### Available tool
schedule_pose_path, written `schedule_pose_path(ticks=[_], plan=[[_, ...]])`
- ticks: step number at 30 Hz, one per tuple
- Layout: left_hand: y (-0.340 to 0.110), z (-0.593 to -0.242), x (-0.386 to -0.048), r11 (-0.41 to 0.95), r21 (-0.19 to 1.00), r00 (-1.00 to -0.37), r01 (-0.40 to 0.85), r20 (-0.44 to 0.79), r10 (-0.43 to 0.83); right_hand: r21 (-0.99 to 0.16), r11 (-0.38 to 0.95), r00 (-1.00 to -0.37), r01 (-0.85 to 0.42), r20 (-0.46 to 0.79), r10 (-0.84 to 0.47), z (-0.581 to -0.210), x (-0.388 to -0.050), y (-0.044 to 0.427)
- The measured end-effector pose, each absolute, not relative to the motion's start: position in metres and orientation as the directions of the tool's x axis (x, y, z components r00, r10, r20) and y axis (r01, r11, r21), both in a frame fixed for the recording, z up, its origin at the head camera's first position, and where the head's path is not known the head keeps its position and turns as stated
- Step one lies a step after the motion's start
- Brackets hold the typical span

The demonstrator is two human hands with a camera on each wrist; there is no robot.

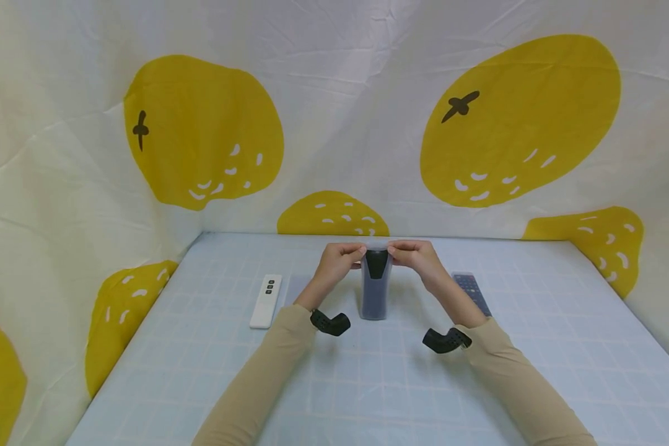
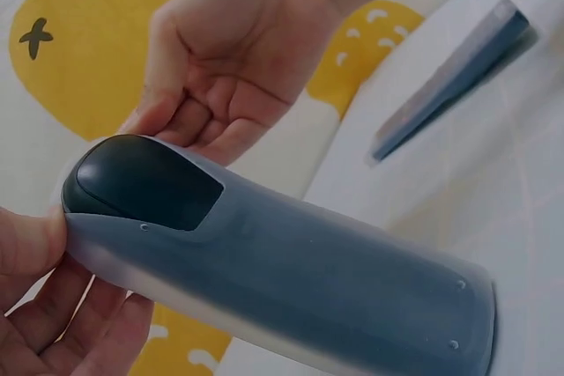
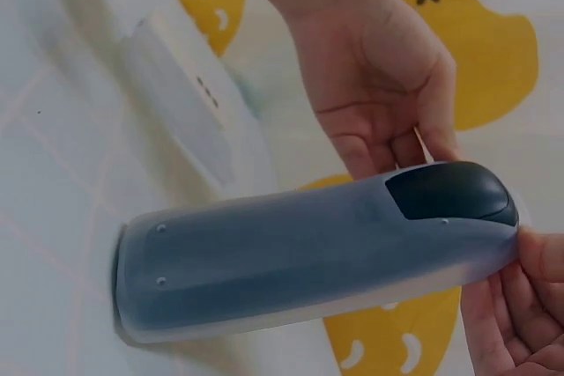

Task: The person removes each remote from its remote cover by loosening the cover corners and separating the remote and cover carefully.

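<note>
A dark remote control (image 1: 376,264) in a translucent silicone cover (image 1: 374,300) stands upright at the middle of the table. Its black top end shows through a cut-out in the cover. My left hand (image 1: 337,263) pinches the cover's upper left edge between thumb and fingers. On the opposite upper edge, my right hand (image 1: 420,261) pinches in the same way. Both wrist views show the covered remote close up, its lower end down at the table; the left wrist view has the left thumb (image 2: 31,244) pressed at the rim beside the black end.
A white remote (image 1: 265,301) lies to the left, beside a faint bluish flat rectangle (image 1: 295,288). Partly behind the right forearm lies a dark remote with many buttons (image 1: 468,288). A patterned curtain (image 1: 351,124) hangs along the table's back edge.
</note>
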State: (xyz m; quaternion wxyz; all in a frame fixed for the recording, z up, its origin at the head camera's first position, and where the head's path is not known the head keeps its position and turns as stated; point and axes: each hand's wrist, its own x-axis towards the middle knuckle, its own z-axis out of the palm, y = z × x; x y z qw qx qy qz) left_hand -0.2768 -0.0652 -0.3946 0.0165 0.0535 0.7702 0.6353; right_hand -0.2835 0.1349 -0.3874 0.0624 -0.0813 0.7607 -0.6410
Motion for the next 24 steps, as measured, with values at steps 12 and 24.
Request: schedule_pose_path(ticks=[12,24], plan=[[-0.0693,-0.3964,-0.2771,0.130,0.991,-0.984,0.037,0.013,0.177,-0.993,0.118,-0.962,-0.005,-0.028,-0.273,-0.3829,-0.2791,0.1367],[-0.0688,-0.3923,-0.2702,0.134,0.991,-0.988,-0.011,-0.032,0.152,-0.995,0.097,-0.940,0.003,-0.036,-0.339,-0.3831,-0.2781,0.1374]])
